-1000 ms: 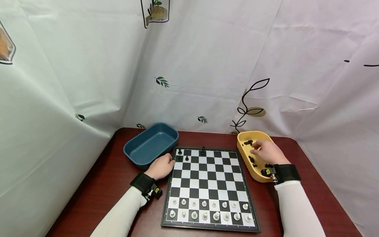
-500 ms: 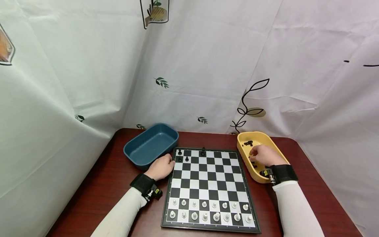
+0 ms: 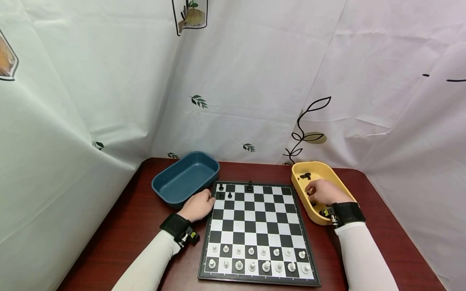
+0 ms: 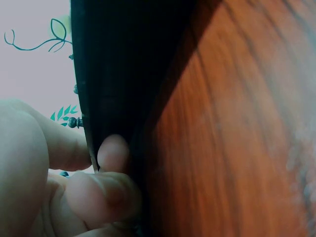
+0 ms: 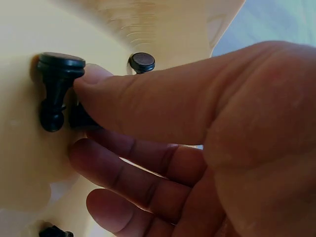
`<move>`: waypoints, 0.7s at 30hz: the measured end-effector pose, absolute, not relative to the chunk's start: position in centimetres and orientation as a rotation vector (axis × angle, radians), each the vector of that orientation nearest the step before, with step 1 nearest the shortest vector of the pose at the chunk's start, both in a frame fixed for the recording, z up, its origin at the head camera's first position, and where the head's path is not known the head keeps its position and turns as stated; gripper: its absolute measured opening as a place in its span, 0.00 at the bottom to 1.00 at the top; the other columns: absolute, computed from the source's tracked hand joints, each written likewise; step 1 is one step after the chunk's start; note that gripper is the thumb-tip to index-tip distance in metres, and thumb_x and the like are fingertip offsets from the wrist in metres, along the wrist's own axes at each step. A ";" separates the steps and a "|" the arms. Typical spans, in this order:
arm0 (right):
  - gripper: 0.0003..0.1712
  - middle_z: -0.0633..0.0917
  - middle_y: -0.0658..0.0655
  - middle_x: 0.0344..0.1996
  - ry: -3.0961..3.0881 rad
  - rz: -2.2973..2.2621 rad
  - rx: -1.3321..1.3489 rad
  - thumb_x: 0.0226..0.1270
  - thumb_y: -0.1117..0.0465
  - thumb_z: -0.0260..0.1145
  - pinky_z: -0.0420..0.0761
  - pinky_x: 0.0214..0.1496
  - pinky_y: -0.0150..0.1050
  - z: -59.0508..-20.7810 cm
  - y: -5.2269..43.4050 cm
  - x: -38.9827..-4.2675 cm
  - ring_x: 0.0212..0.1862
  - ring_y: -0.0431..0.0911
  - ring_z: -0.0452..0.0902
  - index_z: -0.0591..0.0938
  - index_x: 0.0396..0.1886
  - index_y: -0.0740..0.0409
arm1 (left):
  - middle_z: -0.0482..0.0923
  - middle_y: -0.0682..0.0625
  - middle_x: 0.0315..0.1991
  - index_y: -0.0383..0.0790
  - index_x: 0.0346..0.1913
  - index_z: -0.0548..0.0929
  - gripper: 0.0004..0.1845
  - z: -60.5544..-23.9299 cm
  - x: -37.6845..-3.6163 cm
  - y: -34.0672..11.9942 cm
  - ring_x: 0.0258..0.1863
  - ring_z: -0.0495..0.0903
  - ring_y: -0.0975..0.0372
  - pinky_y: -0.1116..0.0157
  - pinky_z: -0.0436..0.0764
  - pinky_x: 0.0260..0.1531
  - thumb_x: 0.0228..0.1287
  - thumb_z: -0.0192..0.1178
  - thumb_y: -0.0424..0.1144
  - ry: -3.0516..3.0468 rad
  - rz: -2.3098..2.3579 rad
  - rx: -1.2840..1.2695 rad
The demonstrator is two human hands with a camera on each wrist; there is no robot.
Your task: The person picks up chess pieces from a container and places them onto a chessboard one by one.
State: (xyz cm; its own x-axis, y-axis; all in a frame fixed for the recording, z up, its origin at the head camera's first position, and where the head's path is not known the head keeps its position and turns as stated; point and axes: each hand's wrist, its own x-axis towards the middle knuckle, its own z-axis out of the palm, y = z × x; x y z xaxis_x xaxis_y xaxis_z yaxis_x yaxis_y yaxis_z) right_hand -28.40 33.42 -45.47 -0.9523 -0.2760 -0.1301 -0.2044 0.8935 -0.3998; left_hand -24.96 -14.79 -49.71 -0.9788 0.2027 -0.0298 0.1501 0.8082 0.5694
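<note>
At the chessboard's [image 3: 255,215] left edge is my left hand [image 3: 196,205], fingers curled. In the left wrist view, thumb and fingers [image 4: 101,197] grip the board's dark side [image 4: 113,64]. My right hand [image 3: 325,191] reaches down into the yellow tray [image 3: 320,165]. Its thumb tip touches the base of a black pawn [image 5: 54,89] in the right wrist view. Partly hidden behind that thumb, another black piece [image 5: 81,118] shows by the fingers; I cannot tell whether it is pinched. One more black piece [image 5: 142,62] pokes out above the thumb.
White pieces [image 3: 252,265] stand in two rows along the board's near side. Several black ones, including a tall piece [image 3: 249,186], stand at its far side. A blue tray [image 3: 185,178] sits at the back left. Loose black pieces [image 3: 306,176] lie in the yellow tray.
My right hand has moved down and slightly toward me in the yellow tray, its fingers drawing closer together among the black pieces. My left hand has stayed at the board's edge.
</note>
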 end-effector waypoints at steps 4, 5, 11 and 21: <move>0.13 0.88 0.52 0.36 2.870 -0.576 -0.378 0.62 0.68 0.78 0.83 0.39 0.45 -45.7 33.6 -28.6 0.37 0.47 0.82 0.90 0.47 0.62 | 0.75 0.49 0.25 0.43 0.42 0.78 0.10 -49.7 -24.9 -14.7 0.19 0.75 0.58 0.58 0.73 0.27 0.86 0.57 0.42 2.904 0.898 0.286; 0.12 0.88 0.52 0.35 2.873 -0.577 -0.385 0.62 0.68 0.78 0.83 0.39 0.45 -45.8 33.6 -28.6 0.37 0.47 0.81 0.90 0.46 0.62 | 0.75 0.49 0.25 0.43 0.42 0.78 0.10 -49.7 -24.9 -14.7 0.19 0.76 0.58 0.58 0.73 0.26 0.86 0.57 0.43 2.905 0.900 0.287; 0.12 0.87 0.51 0.34 2.889 -0.607 -0.389 0.58 0.70 0.75 0.81 0.38 0.44 -45.8 33.6 -28.6 0.35 0.46 0.80 0.89 0.42 0.59 | 0.75 0.49 0.25 0.43 0.42 0.78 0.10 -49.8 -25.0 -14.9 0.19 0.76 0.58 0.58 0.73 0.26 0.87 0.57 0.43 2.900 0.909 0.285; 0.04 0.84 0.52 0.30 3.017 -0.628 -0.408 0.64 0.71 0.71 0.78 0.36 0.43 -45.8 33.9 -28.6 0.32 0.47 0.77 0.85 0.38 0.61 | 0.74 0.49 0.25 0.43 0.41 0.78 0.10 -50.1 -25.2 -15.0 0.20 0.75 0.58 0.58 0.73 0.26 0.86 0.57 0.42 2.923 0.897 0.303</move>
